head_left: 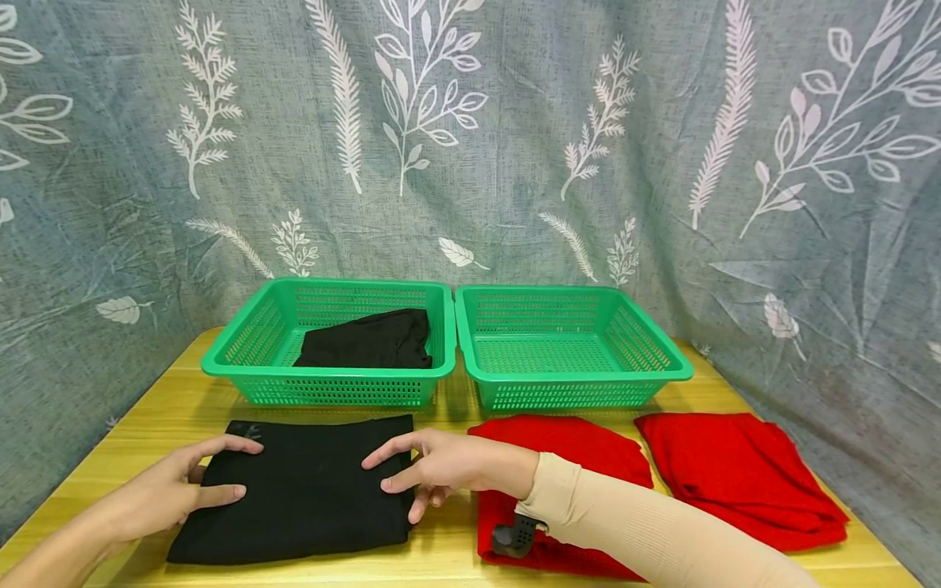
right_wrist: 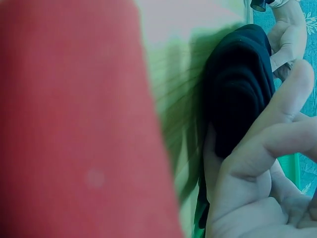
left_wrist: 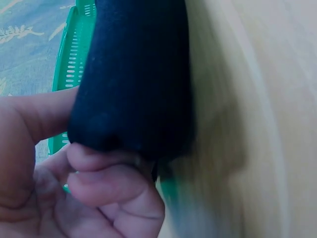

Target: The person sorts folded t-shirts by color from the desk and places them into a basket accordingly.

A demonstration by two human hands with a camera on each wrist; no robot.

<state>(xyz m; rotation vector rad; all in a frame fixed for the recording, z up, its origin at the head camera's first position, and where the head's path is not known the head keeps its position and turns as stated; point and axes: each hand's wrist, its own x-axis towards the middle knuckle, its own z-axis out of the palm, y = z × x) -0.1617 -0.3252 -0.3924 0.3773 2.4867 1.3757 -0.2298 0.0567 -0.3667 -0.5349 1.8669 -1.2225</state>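
1. Black folded cloth lies between both hands on the near left of the counter, in front of the left green basket; whether its whole underside touches the wood, I cannot tell
2. Left hand: fingers partly closed on the cloth's left end, thumb and index finger on top, others curled at the edge beneath
3. Right hand: fingers bent around the right edge, thumb and index finger over the upper face, others lower down
4. Layers could slip apart if the fingers pinch only the upper folds
5. With support at two ends alone, the middle could sag and crease
6. The wrist camera sits over the nearer red cloth; a low forearm could drag and rumple it
7. A drooping corner could catch a basket rim if the cloth were carried low
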